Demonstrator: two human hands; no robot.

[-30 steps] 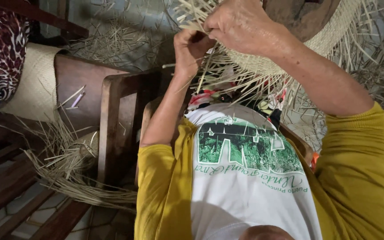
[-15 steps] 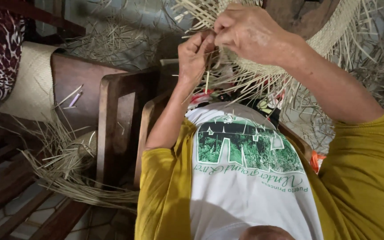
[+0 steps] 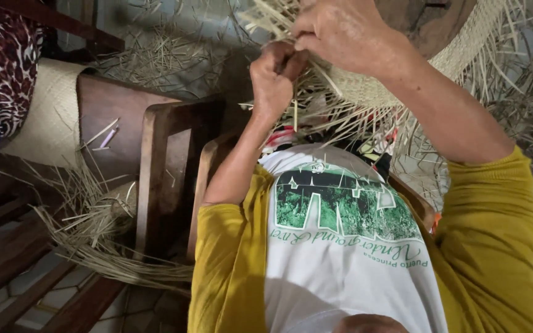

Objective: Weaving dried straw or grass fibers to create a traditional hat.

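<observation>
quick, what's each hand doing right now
left hand: closed, pinching straw strands at the woven hat edge
right hand: closed on the hat's weave

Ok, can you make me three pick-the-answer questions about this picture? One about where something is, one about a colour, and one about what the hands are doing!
1. Where does the loose bundle of straw lie?
A. Low on the left, by the wooden chairs
B. On the person's shoulder
C. Inside the woven hat

2. What colour are the sleeves of the person's shirt?
A. Blue
B. Yellow
C. Black

3. What is the left hand doing?
A. Hanging open at the side
B. Resting flat on a chair
C. Closed on straw strands at the woven hat

Answers: 1 A, the bundle sits at lower left beside the wooden chair. 2 B, both sleeves are yellow. 3 C, its fingers are curled at the strands, close to the right hand.
</observation>
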